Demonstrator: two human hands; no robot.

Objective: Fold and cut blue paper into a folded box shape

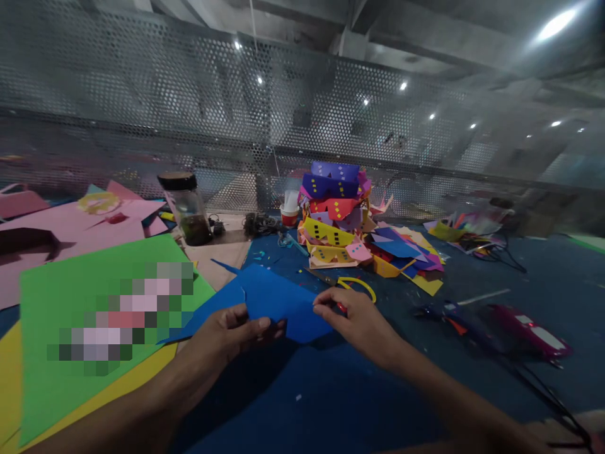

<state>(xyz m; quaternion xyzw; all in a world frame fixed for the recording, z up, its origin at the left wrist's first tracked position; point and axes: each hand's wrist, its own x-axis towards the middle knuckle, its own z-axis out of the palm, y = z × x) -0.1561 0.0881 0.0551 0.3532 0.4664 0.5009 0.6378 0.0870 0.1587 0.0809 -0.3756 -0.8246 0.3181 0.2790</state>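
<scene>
Dim scene; ceiling lamps (556,24) glare, edges bend and blur

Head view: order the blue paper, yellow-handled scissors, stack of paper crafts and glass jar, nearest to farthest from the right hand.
1. blue paper, pinched by the right hand at its right edge.
2. yellow-handled scissors, just beyond the fingers.
3. stack of paper crafts, farther back, centre.
4. glass jar, far back on the left.

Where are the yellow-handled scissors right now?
Head view, centre: the scissors lie just beyond the right hand, in front of the stack of coloured paper shapes.
</scene>
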